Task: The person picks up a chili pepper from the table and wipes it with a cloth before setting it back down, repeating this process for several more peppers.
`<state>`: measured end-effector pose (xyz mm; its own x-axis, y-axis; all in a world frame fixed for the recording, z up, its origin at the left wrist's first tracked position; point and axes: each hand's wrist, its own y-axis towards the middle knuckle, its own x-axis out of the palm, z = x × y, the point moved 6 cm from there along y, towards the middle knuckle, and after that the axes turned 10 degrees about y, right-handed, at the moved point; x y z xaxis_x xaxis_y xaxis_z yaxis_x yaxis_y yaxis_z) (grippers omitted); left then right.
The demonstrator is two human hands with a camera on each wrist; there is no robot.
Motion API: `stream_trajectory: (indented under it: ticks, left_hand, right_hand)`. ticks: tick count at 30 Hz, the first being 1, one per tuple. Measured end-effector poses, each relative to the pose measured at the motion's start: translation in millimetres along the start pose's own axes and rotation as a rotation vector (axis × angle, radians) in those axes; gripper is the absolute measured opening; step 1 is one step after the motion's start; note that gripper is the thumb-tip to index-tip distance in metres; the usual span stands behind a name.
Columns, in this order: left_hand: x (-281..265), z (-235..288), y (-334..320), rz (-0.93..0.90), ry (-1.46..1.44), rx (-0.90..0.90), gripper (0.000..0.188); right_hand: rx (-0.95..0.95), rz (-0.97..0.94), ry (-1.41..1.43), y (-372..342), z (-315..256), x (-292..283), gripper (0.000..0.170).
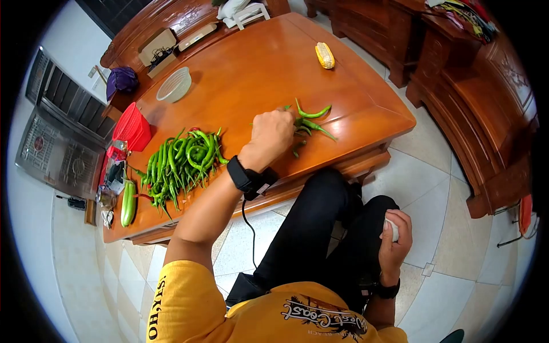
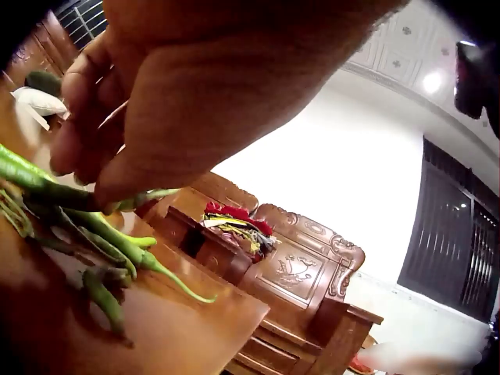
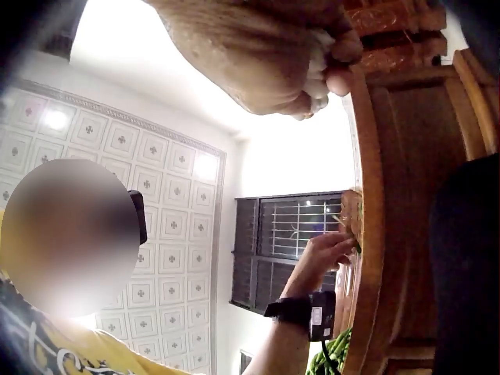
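My left hand (image 1: 271,131) is over the table's near right part, above a small group of green chili peppers (image 1: 313,124). In the left wrist view its thumb and fingers pinch a green chili pepper (image 2: 39,183), with several more lying just below. A large pile of green chili peppers (image 1: 186,163) is left of this hand, with a few red ones in it. My right hand (image 1: 396,243) is by the right knee, fingers curled round a small white thing (image 1: 393,230). Most of that thing is hidden by the fingers, so I cannot tell its kind.
On the wooden table (image 1: 240,74) are a partly yellow corn cob (image 1: 325,55), a pale plastic basket (image 1: 174,85), a red basket (image 1: 132,127) and a long green vegetable (image 1: 128,204). An open cardboard box (image 1: 158,51) is at the far left. Carved wooden seats (image 1: 486,114) stand to the right.
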<state>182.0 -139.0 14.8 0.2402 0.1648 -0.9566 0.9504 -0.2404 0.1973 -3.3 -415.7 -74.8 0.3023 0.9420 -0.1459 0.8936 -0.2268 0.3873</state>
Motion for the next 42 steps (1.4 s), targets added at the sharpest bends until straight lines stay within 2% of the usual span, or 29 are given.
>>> stream_trajectory:
  ticks: [2, 5, 8, 9, 12, 13, 14, 16, 18, 19, 22, 26, 30, 31, 34, 37, 40, 42]
  left_hand:
    - [-16, -8, -10, 0.22, -0.049, -0.015, 0.016]
    - [-35, -26, -20, 0.373, -0.318, -0.002, 0.013]
    - [-44, -44, -30, 0.254, -0.663, -0.282, 0.01]
    - [-50, -46, -35, 0.281, -0.71, -0.299, 0.011]
    - [-45, -45, -43, 0.314, -0.951, -0.23, 0.017]
    - [-55, -29, -59, 0.287, -1.204, -0.198, 0.026]
    - [-58, -16, -66, 0.213, -1.29, -0.164, 0.03]
    - [-46, 12, -80, -0.007, -1.597, -0.156, 0.024]
    - [-32, 37, -94, -0.139, -1.712, -0.109, 0.018]
    - [-23, 49, -100, -0.23, -1.744, -0.124, 0.014]
    - [-4, 77, -112, -0.336, -1.781, -0.081, 0.016]
    - [6, 109, -126, -0.497, -1.98, -0.166, 0.015]
    - [18, 116, -138, -0.603, -2.014, -0.206, 0.02]
    - [21, 115, -141, -0.629, -2.016, -0.225, 0.021]
    - [22, 113, -144, -0.649, -1.964, -0.207, 0.02]
    - [28, 112, -146, -0.579, -1.719, -0.137, 0.02]
    - [27, 116, -146, -0.631, -1.394, 0.132, 0.02]
    - [37, 125, -153, -0.714, -1.493, 0.1, 0.018]
  right_hand:
    - [0.005, -0.002, 0.006, 0, 0, 1, 0.013]
    - [0.005, -0.011, 0.002, -1, 1, 3, 0.013]
    - [-0.006, -0.028, -0.007, 0, -1, 7, 0.013]
    - [-0.01, -0.032, -0.009, 0, -1, 8, 0.013]
    - [-0.024, -0.047, -0.001, 0, -4, 12, 0.014]
    - [-0.028, -0.052, 0.003, 0, -6, 14, 0.014]
    - [-0.025, -0.051, 0.003, 0, -7, 16, 0.015]
    - [-0.035, -0.074, 0.003, 2, -11, 19, 0.015]
    - [-0.019, -0.095, 0.042, 0, -13, 22, 0.016]
    - [-0.009, -0.086, 0.065, -1, -16, 24, 0.017]
    - [0.047, -0.094, 0.136, -7, -23, 33, 0.023]
    - [0.045, -0.107, 0.21, -14, -27, 46, 0.034]
    - [0.015, -0.198, 0.084, -11, -23, 39, 0.028]
    - [-0.051, -0.201, 0.033, -6, -29, 38, 0.026]
    - [-0.128, -0.219, -0.011, -1, -34, 38, 0.026]
    - [-0.167, -0.218, -0.035, 1, -33, 39, 0.026]
    - [-0.156, -0.251, -0.034, 0, -33, 40, 0.025]
    - [-0.154, -0.27, 0.012, 0, -38, 44, 0.024]
